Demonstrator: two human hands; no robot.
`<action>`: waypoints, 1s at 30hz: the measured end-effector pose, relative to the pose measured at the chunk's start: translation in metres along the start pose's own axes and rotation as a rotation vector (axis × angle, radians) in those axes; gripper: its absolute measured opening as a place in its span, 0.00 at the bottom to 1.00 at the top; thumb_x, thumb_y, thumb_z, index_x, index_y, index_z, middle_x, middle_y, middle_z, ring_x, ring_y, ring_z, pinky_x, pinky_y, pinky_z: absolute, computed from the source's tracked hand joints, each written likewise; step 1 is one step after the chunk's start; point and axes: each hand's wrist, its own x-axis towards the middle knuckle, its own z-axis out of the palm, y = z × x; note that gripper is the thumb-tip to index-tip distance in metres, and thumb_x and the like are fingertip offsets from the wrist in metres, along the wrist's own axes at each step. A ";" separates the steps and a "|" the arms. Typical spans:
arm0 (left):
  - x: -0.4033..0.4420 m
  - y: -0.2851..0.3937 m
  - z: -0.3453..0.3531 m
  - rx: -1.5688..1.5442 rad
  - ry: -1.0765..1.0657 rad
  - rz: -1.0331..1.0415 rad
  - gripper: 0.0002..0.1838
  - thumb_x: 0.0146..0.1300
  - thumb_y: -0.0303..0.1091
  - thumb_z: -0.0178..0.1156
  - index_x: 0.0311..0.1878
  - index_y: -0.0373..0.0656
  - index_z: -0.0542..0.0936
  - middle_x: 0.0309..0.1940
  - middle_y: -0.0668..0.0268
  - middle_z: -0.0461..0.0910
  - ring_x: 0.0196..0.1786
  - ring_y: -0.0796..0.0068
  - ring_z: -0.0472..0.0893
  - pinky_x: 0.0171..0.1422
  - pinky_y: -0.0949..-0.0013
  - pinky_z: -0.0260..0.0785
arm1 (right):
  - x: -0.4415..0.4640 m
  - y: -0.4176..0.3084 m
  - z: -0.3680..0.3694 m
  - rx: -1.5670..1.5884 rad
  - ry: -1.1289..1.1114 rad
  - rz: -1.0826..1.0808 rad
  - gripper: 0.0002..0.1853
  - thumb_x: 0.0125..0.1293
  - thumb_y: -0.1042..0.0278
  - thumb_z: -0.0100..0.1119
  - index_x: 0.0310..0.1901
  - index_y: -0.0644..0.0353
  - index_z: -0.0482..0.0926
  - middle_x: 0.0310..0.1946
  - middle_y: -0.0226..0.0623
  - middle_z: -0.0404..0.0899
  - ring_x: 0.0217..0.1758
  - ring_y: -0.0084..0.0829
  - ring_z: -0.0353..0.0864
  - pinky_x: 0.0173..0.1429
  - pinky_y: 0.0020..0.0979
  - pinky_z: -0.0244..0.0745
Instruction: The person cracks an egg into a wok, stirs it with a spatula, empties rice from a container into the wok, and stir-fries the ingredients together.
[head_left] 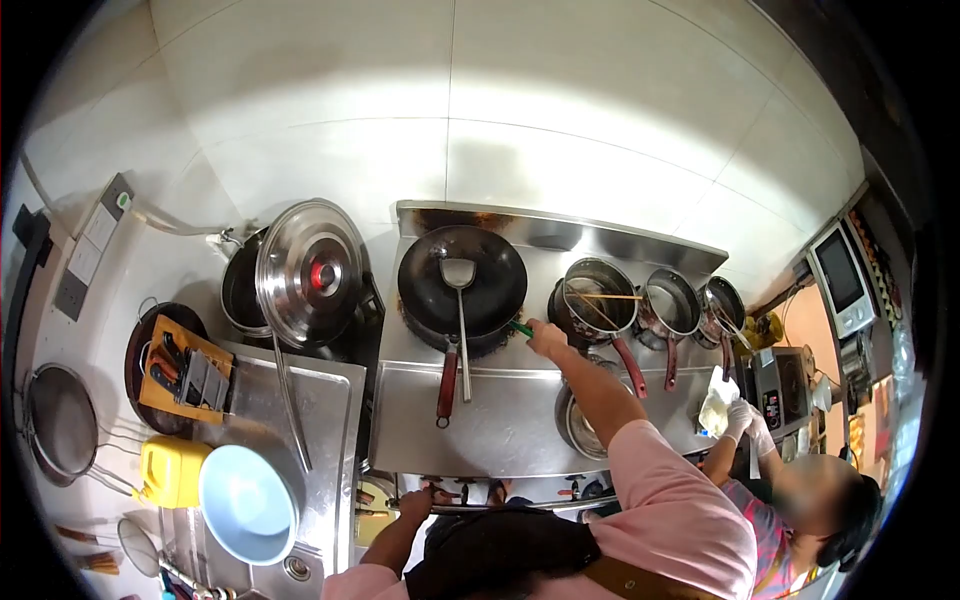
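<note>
Dial centred on the black wok, which sits on the steel stove, its red handle pointing to 6 o'clock.

Right hand: at 4 o'clock, just outside the rim. My fingers are closed around a slim green object, its free end directed at the wok; type unclear, and I cannot tell whether it touches the rim.

Left hand: between 6 and 7 o'clock, low at the stove front, near the control knobs. Cannot tell whether these fingers grip anything.

A metal spatula lies in the wok, blade inside, handle over the rim toward 6.

Surroundings: three saucepans at 3 o'clock, chopsticks in the nearest; steel lid, tilted, at 9; blue basin between 7 and 8; a co-worker's gloved hands near 4, well apart from mine.
</note>
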 end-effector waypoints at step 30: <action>-0.003 -0.002 -0.011 -0.007 -0.020 0.099 0.12 0.64 0.36 0.51 0.44 0.38 0.76 0.33 0.51 0.84 0.37 0.48 0.85 0.40 0.48 0.77 | -0.237 0.059 0.171 0.334 0.065 0.552 0.36 0.58 0.67 0.60 0.67 0.60 0.55 0.59 0.61 0.71 0.58 0.57 0.77 0.58 0.48 0.76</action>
